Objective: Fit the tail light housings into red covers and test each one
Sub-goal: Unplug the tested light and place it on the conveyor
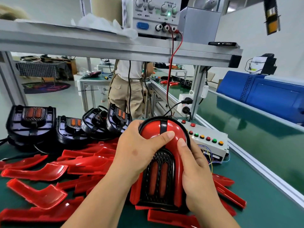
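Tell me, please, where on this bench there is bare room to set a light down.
Bare green mat lies right of the right hand, bordered by the button box and the bench's edge rail. Left, red covers and black housings crowd everything.

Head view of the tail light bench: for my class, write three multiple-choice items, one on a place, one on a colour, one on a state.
1. Where do the bare black housings stand?
A on the upper shelf
B at the left rear, behind the loose red covers
C on the blue machine

2. What colour is the lead hanging from the power supply?
A blue
B yellow
C red

3. How is the covered tail light held?
A by both hands
B by the left hand alone
C it lies untouched

Answers:
1 B: they line up behind those covers.
2 C: it runs red down from the terminals.
3 A: the left hand and right hand both grip it.
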